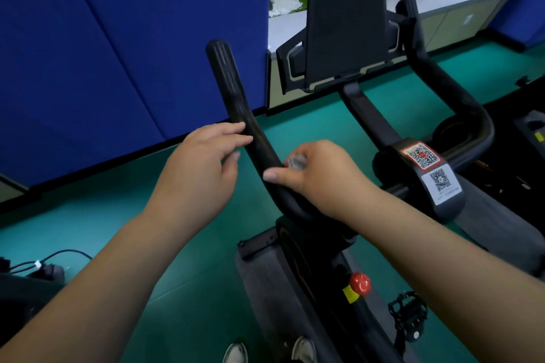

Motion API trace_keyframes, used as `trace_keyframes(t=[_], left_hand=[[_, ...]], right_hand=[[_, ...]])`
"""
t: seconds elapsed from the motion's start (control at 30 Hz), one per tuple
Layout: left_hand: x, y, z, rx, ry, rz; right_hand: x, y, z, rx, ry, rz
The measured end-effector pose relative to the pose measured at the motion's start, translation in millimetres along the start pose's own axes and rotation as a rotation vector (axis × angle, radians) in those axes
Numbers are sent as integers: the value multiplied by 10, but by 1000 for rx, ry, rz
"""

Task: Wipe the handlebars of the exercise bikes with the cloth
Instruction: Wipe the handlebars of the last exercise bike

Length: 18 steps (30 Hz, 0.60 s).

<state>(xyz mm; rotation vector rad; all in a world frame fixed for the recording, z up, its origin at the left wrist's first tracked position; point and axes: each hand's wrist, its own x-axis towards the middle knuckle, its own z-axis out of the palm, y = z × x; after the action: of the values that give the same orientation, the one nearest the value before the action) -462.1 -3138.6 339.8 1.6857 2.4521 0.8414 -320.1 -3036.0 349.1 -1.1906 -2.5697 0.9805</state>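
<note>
The person's two bare forearms reach forward from the bottom of the view, above two shoe tips (303, 351) on the green floor (182, 244). The left hand (203, 162) lies against the left bar of the black handlebar (236, 97), its fingers (233, 134) nearly straight and touching the bar's side. The right hand (318, 174) rests on the lower bend of the same bar, fingers curled around a small crumpled, pale cloth (296, 161) pressed against the bar, thumb stretched along it. Beyond stands the bike's dark screen mount (346, 29). The stem (436, 183) carries two QR stickers. A red knob (359, 283) sits on the frame below.
</note>
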Motion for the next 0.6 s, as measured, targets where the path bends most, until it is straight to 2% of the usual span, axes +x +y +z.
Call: trace_keyframes(t=[0.1, 0.2, 0.3, 0.43, 0.5, 0.6], left_hand=[[59, -17, -29, -11, 34, -16], [123, -52, -62, -39, 83, -42], [153, -99, -84, -61, 132, -63], [177, -164, -108, -83, 156, -82], [195, -185, -113, -82, 158, -78], [230, -207, -128, -92, 170, -74]], right_hand=[[273, -135, 49, 121, 150, 7], [507, -326, 31, 103, 226, -26], [523, -332, 49, 41, 163, -40], [336, -118, 77, 50, -50, -17], [335, -87, 106, 159, -37, -17], [541, -192, 172, 223, 73, -40]])
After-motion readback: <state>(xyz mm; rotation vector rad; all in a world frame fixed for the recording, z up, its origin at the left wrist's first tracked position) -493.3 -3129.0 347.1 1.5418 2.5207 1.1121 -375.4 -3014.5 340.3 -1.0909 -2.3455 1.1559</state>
